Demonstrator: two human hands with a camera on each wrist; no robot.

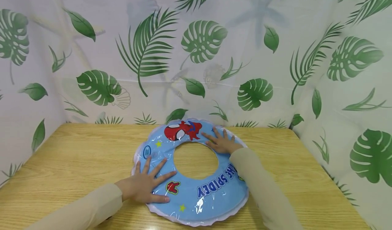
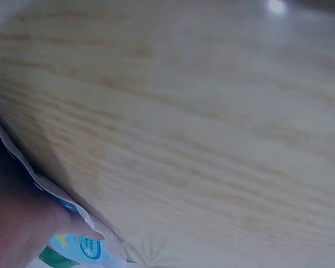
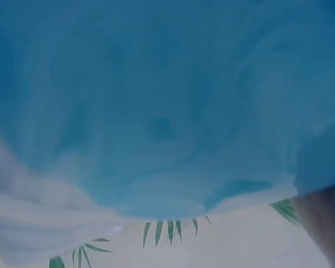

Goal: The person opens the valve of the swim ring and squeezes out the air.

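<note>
A light blue inflatable swim ring (image 1: 183, 202) with a pale wavy rim, a red masked cartoon figure and the word SPIDEY lies flat on the wooden table. On its left side, the left hand (image 1: 142, 185) rests with fingers spread. The right hand (image 1: 223, 144) lies on the ring's far right part, its fingers also spread. In the left wrist view, part of the left hand (image 2: 22, 229) shows beside the ring's edge (image 2: 92, 248). Blurred blue vinyl of the swim ring (image 3: 156, 100) fills most of the right wrist view.
The wood-grain table (image 1: 76, 155) extends on both sides of the ring and shows through its hole. Behind the table and along its sides hangs a white cloth (image 1: 214, 97) printed with green leaves.
</note>
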